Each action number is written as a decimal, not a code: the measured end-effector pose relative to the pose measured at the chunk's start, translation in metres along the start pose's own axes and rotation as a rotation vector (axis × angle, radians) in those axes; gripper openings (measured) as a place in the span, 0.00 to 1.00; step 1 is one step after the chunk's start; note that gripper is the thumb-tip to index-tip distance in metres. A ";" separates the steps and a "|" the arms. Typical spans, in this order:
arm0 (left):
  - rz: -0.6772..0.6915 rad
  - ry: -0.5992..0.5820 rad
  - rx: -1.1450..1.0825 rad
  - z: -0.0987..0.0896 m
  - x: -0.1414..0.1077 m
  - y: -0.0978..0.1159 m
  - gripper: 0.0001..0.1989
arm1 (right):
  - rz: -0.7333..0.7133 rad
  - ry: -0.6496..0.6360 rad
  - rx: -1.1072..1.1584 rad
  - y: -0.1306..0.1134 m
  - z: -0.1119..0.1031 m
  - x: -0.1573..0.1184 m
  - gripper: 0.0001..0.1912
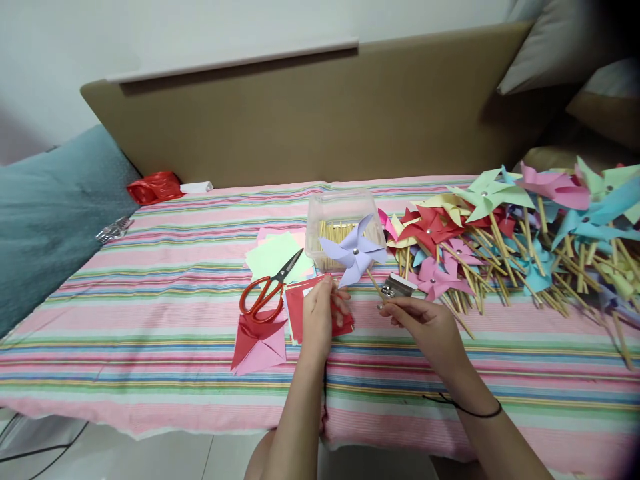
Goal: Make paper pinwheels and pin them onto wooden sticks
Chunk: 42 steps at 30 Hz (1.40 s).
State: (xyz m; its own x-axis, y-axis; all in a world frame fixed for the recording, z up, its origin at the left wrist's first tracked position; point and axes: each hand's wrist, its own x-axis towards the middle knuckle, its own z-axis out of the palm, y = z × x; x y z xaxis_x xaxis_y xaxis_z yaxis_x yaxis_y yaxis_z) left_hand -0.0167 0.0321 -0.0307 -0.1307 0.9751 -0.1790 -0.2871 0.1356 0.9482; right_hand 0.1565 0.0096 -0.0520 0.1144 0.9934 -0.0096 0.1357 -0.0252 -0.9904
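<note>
In the head view, a lavender paper pinwheel point(355, 252) with a shiny pin at its centre stands tilted on a thin wooden stick. My right hand point(425, 325) pinches the lower end of that stick between thumb and fingertips. Below the pinwheel, my left hand point(319, 312) hovers over or rests on a stack of red paper squares point(296, 319), its fingers loosely bent and apart, with nothing seen in them. Just beyond my right fingertips lies a small open box of metal pins point(397, 287). Orange-handled scissors point(265, 293) lie left of my left hand.
A clear plastic box point(313, 230) holds wooden sticks. Pale green paper point(273, 253) lies under the scissors, and cut red and pink paper point(263, 353) nearer me. Finished pinwheels point(433, 230) pile up at right. A red plastic bag point(156, 188) sits far left on the striped cloth point(150, 320).
</note>
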 end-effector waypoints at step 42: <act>0.360 -0.168 1.077 0.013 -0.002 -0.014 0.08 | -0.134 0.272 0.107 -0.031 -0.040 0.010 0.16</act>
State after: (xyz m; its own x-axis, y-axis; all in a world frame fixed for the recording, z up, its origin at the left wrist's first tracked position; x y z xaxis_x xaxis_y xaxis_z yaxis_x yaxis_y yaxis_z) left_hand -0.0003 0.0308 -0.0405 0.1114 0.9878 0.1088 0.7124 -0.1557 0.6842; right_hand 0.1926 0.0163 -0.0157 0.3634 0.9204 0.1443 0.0645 0.1297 -0.9895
